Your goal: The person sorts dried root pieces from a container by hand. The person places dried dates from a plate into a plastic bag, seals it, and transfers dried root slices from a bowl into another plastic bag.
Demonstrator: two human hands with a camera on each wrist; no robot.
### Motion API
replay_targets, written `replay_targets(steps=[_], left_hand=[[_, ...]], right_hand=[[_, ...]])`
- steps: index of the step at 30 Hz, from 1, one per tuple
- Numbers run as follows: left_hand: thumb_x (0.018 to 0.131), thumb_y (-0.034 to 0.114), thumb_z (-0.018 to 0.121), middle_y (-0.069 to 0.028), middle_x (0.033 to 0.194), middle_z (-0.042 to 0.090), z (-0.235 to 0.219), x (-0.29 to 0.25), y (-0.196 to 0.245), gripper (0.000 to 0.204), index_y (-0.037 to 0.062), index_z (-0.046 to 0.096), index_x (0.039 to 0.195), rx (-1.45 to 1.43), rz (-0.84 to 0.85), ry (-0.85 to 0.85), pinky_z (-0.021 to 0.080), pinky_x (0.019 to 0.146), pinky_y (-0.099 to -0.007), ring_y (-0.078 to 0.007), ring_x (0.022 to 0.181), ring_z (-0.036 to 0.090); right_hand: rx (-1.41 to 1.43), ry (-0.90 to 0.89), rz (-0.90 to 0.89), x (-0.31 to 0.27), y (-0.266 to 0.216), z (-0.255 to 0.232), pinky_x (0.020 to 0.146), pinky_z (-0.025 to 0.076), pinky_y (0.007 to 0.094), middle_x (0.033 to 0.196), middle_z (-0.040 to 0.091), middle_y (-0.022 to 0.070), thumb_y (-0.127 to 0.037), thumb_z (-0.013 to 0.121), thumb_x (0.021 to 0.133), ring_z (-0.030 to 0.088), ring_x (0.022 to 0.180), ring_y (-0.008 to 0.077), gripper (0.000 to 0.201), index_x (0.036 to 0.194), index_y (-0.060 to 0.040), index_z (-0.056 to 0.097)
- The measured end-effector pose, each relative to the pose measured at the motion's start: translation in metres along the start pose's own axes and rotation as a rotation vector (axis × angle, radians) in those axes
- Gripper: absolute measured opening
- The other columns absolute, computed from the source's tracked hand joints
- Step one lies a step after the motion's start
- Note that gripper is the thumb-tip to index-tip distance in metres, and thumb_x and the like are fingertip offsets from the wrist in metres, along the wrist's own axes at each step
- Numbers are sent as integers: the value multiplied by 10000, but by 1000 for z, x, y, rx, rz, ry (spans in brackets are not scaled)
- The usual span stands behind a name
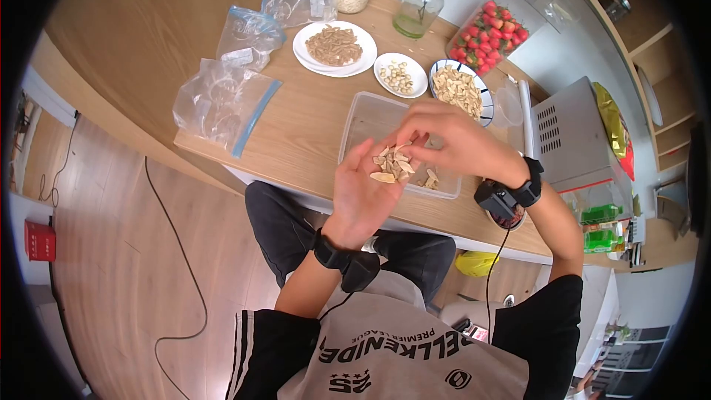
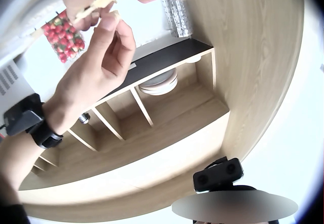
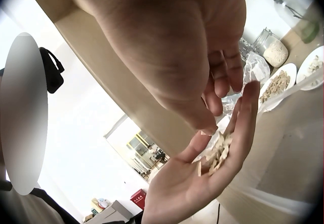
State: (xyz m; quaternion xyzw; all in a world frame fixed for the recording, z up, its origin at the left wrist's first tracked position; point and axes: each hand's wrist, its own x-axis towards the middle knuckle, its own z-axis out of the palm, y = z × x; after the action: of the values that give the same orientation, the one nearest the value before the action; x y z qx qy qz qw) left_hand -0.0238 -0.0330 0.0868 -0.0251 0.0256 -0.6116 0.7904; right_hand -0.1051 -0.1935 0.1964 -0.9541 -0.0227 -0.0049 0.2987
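One wooden table (image 1: 296, 122) is spreading beneath everything, with a grey appliance (image 1: 559, 133) standing at three o'clock from the clear container (image 1: 361, 126). That container is sitting open on the table, in front of the person and partly under both hands; a few pale slices are lying inside it, toward five o'clock. From it, zip bags (image 1: 218, 104) are lying between nine and eleven o'clock, and a see-through box of strawberries (image 1: 489, 33) is standing at one.

The left hand (image 1: 359, 204) is turning its palm up, carrying a small heap of slices (image 1: 392, 164); its fingers are extending close together, curving slightly, the thumb sitting apart. The right hand (image 1: 459, 141) is reaching over that palm, pinching a pale piece (image 2: 115, 14) between thumb and forefinger, the other fingers bending inward.

At eleven o'clock from the container, a large white plate (image 1: 302, 50) is holding brown strips (image 1: 333, 44). A blue-rimmed bowl (image 1: 485, 107) is holding more pale slices between one and two, and a small white plate (image 1: 381, 67) is bearing rounded whitish pieces (image 1: 400, 78) at twelve.
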Motion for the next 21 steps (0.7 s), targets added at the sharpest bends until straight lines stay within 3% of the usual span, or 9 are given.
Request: replay_targets(steps=[2, 6, 9, 12, 14, 21], left_hand=[[1086, 296, 383, -252, 1483, 519, 6, 0, 0, 567, -138, 443, 1446, 19, 12, 60, 363, 1227, -434, -313, 1415, 491], [1087, 294, 377, -268, 1490, 506, 6, 2, -1, 564, -140, 445, 1441, 30, 19, 47, 365, 1232, -434, -317, 1424, 484], [1087, 304, 385, -234, 1444, 553, 3, 1, 0, 554, -130, 472, 1422, 45, 23, 62, 380, 1211, -433, -300, 1377, 523], [1097, 305, 370, -179, 1394, 584, -15, 2, 1, 515, -99, 495, 1390, -35, -8, -33, 376, 1191, -433, -276, 1340, 534], [1097, 316, 375, -126, 1319, 624, -14, 2, 1, 479, -54, 547, 1347, -33, 5, 62, 405, 1142, -414, -246, 1265, 569], [1095, 325, 383, -118, 1320, 629, -17, 5, 0, 471, -34, 572, 1336, 7, -2, 76, 406, 1136, -406, -240, 1266, 569]], right_hand=[[-55, 25, -14, 0, 5, -7, 790, 538, 372, 981, 655, 78, -27, 741, 851, 651, 909, 264, 134, 978, -35, 701], [-169, 14, -48, 0, 10, -8, 800, 530, 370, 951, 653, 83, -30, 750, 841, 641, 924, 273, 129, 964, -37, 712], [-179, 61, -60, 1, -1, 0, 806, 525, 379, 963, 642, 82, -34, 751, 841, 622, 942, 279, 144, 983, -40, 726], [-232, 76, -115, 3, -3, 10, 819, 517, 389, 972, 627, 80, -47, 759, 839, 604, 962, 285, 169, 1006, -43, 737], [-287, 84, -175, 3, -2, 14, 826, 513, 394, 977, 620, 79, -55, 764, 837, 597, 969, 288, 181, 1017, -45, 741], [-349, 35, -176, 4, -1, 14, 835, 502, 409, 968, 613, 80, -94, 772, 827, 592, 966, 295, 166, 982, -49, 733]])
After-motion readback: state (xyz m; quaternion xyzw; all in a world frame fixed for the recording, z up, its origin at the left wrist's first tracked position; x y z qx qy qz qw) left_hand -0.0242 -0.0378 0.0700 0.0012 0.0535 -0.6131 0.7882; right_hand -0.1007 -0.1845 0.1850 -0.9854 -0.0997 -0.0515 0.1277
